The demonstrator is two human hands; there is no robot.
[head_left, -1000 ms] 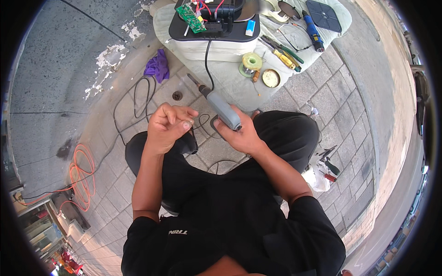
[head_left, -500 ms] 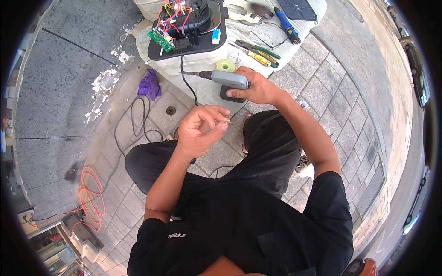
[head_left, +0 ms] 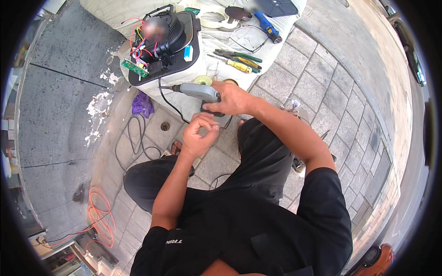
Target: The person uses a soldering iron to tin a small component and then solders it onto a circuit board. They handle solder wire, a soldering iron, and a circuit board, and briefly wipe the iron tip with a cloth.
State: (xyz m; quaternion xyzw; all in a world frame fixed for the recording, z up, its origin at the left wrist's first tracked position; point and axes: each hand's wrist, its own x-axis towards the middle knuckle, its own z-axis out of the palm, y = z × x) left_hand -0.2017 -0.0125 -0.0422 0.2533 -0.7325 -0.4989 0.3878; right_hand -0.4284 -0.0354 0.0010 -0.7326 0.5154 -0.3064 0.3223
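The right hand (head_left: pixel 232 99) wraps its fingers round the back of a grey pistol-shaped tool (head_left: pixel 195 91), a grip that leaves the dark narrow nose bare and pointing left, near the black cord (head_left: pixel 169 103). The left hand (head_left: pixel 199 133) sits just nearer, thumb and forefinger drawn together at the tips; whether they pinch something small I cannot tell. The appliance (head_left: pixel 192 63) stands far left with its wiring exposed, which probably keeps its green circuit board (head_left: pixel 136 68) within reach. Pliers (head_left: pixel 248 56) and a yellow-handled screwdriver (head_left: pixel 238 66) lie side by side on the pale sheet (head_left: pixel 220 43), likely for easy picking. The tool hangs over the sheet's near edge, just in front of a pale green spool (head_left: pixel 203 80). Paving (head_left: pixel 294 73) on the right gives the arm room to swing; knees and the cord tighten the space nearer and left
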